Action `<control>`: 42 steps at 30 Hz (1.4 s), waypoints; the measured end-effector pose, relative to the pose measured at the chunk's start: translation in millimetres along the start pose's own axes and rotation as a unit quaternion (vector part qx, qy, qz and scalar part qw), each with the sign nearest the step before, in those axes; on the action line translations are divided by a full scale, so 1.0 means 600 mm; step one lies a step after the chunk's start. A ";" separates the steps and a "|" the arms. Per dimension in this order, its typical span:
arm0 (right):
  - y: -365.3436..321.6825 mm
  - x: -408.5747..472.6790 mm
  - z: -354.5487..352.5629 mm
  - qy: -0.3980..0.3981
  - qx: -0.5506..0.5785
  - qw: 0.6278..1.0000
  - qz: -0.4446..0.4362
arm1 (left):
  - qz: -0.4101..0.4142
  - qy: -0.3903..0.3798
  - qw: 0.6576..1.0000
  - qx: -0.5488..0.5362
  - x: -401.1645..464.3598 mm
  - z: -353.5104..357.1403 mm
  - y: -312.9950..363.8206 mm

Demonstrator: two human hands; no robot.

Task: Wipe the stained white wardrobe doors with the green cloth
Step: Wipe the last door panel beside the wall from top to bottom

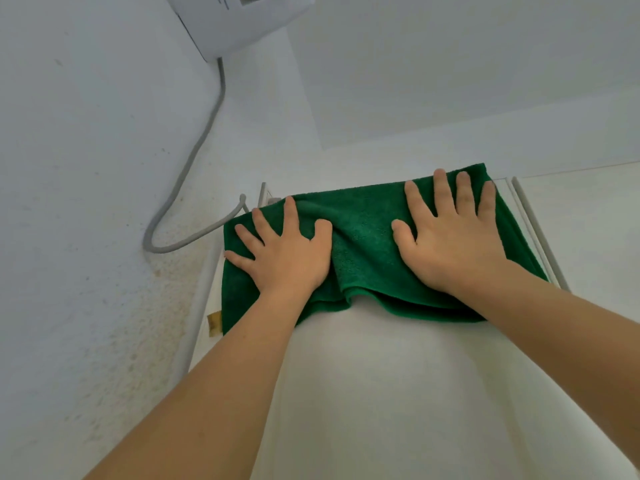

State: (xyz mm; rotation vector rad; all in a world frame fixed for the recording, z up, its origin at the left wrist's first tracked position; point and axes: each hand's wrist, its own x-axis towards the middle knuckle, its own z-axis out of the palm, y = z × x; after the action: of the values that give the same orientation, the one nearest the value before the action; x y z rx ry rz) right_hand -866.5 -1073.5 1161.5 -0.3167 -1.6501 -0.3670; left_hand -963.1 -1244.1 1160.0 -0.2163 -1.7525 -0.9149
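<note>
A green cloth (363, 237) lies spread across the top of a white wardrobe door (381, 393), reaching its upper edge. My left hand (287, 251) presses flat on the cloth's left half, fingers spread and straight. On the right half my right hand (450, 237) presses the same way, fingers pointing up toward the door's top edge. A fold of cloth bunches between the two hands and its lower hem sags a little. Both forearms reach up from the bottom of the view.
A speckled, stained wall (86, 237) stands to the left. A grey cable (194, 157) runs down it from a white unit (239, 22) near the ceiling and loops behind the wardrobe. A second white door (595, 237) lies to the right past a narrow gap.
</note>
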 end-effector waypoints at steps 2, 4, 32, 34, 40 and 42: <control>0.001 -0.005 0.000 0.000 -0.013 1.000 -0.018 | -0.010 -0.004 1.000 0.000 -0.011 0.000 -0.007; 0.000 -0.006 -0.001 0.000 -0.011 1.000 -0.024 | -0.008 -0.002 1.000 0.007 -0.028 -0.001 -0.031; 0.037 -0.078 -0.007 0.003 0.028 0.997 -0.076 | 0.093 0.001 0.995 0.038 -0.069 0.012 0.006; 0.057 -0.072 -0.014 -0.020 0.037 0.995 -0.092 | 0.123 -0.003 0.991 0.057 -0.106 0.020 0.005; 0.066 0.005 -0.006 -0.012 0.018 0.999 -0.033 | 0.071 -0.013 0.997 0.033 -0.046 0.009 0.030; 0.051 -0.009 -0.002 0.011 0.033 0.999 0.009 | 0.011 0.000 1.000 0.008 -0.037 0.012 0.051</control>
State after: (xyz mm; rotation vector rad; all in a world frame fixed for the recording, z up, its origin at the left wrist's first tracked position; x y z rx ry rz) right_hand -852.2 -1045.9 1158.1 -0.2777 -1.6320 -0.3007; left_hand -942.6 -1211.9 1154.5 -0.2246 -1.7537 -0.8855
